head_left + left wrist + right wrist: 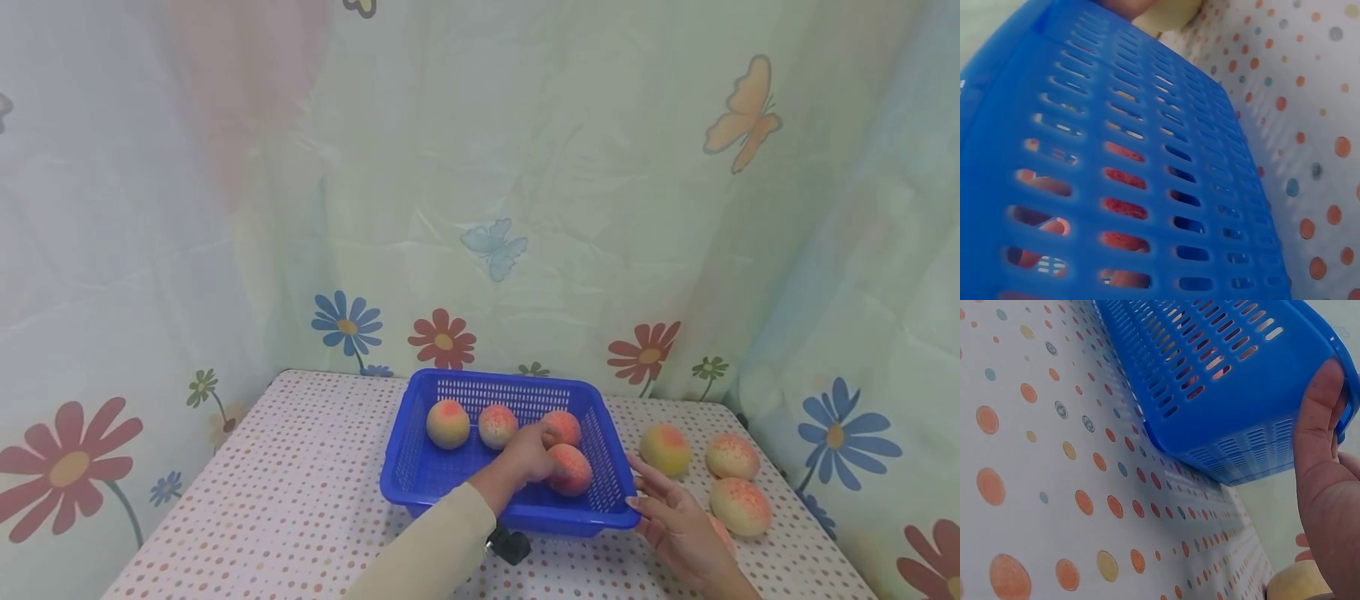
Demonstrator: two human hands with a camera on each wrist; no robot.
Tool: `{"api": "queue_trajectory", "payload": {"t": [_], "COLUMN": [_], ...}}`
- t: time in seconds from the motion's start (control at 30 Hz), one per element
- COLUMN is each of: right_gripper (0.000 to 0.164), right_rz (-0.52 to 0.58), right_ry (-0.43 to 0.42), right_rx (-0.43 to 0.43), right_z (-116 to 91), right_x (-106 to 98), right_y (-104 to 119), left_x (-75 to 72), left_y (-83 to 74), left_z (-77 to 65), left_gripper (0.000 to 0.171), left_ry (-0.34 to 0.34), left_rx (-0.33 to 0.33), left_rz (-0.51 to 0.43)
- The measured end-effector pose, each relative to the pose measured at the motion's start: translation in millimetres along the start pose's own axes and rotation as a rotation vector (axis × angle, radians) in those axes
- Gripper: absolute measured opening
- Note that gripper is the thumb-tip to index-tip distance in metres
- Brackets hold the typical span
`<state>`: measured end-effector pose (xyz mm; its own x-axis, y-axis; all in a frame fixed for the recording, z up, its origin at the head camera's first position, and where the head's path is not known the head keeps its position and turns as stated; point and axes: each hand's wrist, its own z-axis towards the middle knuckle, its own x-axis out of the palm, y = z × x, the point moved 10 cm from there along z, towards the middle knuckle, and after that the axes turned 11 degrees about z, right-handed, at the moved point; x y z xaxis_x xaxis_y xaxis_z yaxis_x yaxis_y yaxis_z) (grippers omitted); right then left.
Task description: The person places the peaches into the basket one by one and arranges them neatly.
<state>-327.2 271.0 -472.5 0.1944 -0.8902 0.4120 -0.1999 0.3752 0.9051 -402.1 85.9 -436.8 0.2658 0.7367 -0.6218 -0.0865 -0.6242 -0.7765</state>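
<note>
Several peaches lie inside a blue slotted basket (pixel 480 512). In the head view my left hand (pixel 528 454) reaches over the basket's front edge, fingers curled at two reddish peaches, a nearer peach (pixel 572 471) and a farther peach (pixel 564 427); which one it grips I cannot tell. Through the slots of the basket wall (pixel 1147 187), the left wrist view shows red peach skin and parts of a hand. My right hand (pixel 671 517) holds the basket's front right corner, with the thumb (pixel 1325 387) at the rim in the right wrist view.
Two other peaches, a yellowish peach (pixel 448 424) and a speckled peach (pixel 498 427), sit at the basket's left and middle. Right of it, several peaches lie on the dotted tablecloth (pixel 300 467), including a yellow-red peach (pixel 665 450); one is partly hidden behind my right hand. A flowered curtain (pixel 570 208) stands behind.
</note>
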Motion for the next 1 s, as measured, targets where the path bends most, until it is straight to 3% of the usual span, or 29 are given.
{"api": "queue_trajectory", "payload": {"t": [0.3, 0.53, 0.8, 1.0], "right_gripper": [0.066, 0.062, 0.066, 0.07], "right_rz": [-0.023, -0.023, -0.031, -0.054], "right_ry": [-0.075, -0.081, -0.072, -0.119], "right_rx": [0.0, -0.006, -0.012, -0.01], "right_z": [-0.1, -0.6, -2.2, -2.8], "right_x": [-2.0, -2.7, -1.8, -4.6], "right_y": [0.7, -0.1, 0.0, 0.9], "left_x": [-3.6, -6.5, -7.4, -11.4], "left_y": [-2.0, -3.5, -8.9, -11.3], "left_z": [0.2, -5.2, -13.9, -21.3], "left_gripper": [0.055, 0.06, 0.059, 0.061], "left_ry": [-0.009, -0.013, -0.013, -0.032], "left_rx": [0.009, 0.012, 0.062, 0.116], "left_rz": [-0.012, -0.015, 0.075, 0.112]}}
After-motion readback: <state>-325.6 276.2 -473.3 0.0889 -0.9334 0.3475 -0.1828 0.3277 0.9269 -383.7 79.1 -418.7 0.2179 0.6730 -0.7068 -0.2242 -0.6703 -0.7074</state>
